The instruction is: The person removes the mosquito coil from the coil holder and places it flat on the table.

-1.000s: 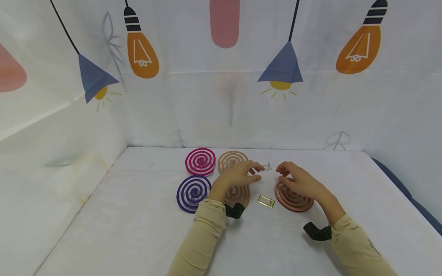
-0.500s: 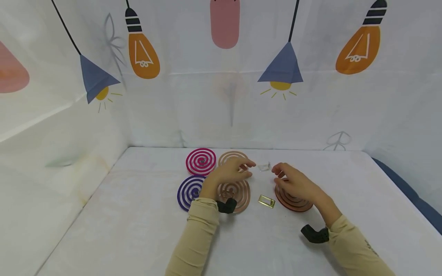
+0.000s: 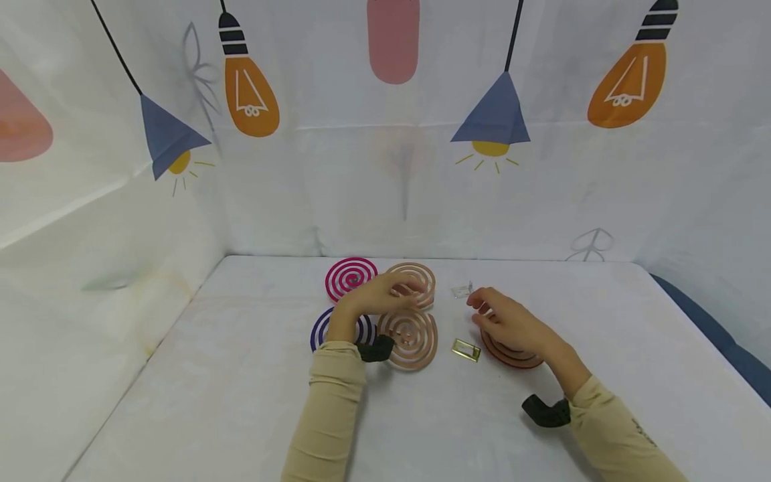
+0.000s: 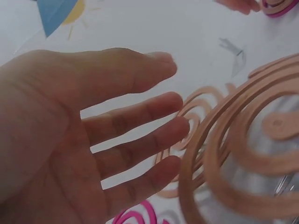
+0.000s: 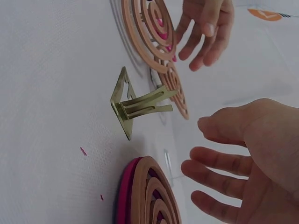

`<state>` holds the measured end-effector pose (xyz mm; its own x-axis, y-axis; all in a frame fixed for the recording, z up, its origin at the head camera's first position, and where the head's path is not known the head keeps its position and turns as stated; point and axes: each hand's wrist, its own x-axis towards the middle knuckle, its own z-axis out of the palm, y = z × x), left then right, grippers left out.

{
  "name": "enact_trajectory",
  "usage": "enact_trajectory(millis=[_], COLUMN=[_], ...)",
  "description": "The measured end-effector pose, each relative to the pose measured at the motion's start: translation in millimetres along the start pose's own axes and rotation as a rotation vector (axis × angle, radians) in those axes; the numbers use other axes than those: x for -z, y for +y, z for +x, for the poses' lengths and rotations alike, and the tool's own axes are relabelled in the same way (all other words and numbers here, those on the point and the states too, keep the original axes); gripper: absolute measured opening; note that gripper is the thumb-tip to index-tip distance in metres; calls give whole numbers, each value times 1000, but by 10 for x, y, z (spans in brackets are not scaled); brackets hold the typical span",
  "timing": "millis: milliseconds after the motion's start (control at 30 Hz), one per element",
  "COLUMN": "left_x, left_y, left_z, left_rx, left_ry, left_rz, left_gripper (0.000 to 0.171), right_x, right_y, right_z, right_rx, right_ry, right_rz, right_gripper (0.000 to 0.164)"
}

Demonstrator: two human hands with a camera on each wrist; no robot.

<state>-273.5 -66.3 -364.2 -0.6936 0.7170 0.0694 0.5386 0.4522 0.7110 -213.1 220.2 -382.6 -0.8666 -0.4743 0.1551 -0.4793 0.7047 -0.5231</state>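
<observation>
My left hand hovers with relaxed fingers over the far tan mosquito coil and holds nothing. Close beside its fingertips in the left wrist view is the near tan mosquito coil, with a bit of metal showing beneath it. A pink coil and a purple coil, partly covered by my left wrist, lie to the left. My right hand, fingers loosely bent and holding nothing, is above a stack of coils, tan on top and pink below. A gold metal coil stand lies left of the stack, prongs up.
A silvery coil stand sits farther back, between the two hands. Small reddish crumbs dot the white tabletop. A white sheet printed with lamps and bulbs hangs behind the table.
My left hand has drawn left, away from the silvery stand, uncovering more of the tan coils. My right hand has shifted slightly left. The coils and stands stay in place.
</observation>
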Motion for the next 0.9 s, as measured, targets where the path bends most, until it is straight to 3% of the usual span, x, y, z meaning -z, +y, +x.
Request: enact_trajectory(millis=[233, 433, 600, 900], left_x=[145, 206, 219, 213], left_y=[-49, -84, -121, -131], left_z=[-188, -295, -325, -334], left_rx=[7, 71, 135, 121], left_ry=[-5, 5, -51, -84], left_rz=[-24, 17, -5, -17], left_gripper=[29, 26, 27, 28], right_x=[-30, -88, -146, -262], right_y=[-45, -84, -117, -168], right_z=[-2, -2, -11, 17], right_rx=[-9, -14, -18, -21], right_ry=[-17, -31, -38, -73], right_rz=[9, -4, -19, -9], right_gripper=[26, 26, 27, 27])
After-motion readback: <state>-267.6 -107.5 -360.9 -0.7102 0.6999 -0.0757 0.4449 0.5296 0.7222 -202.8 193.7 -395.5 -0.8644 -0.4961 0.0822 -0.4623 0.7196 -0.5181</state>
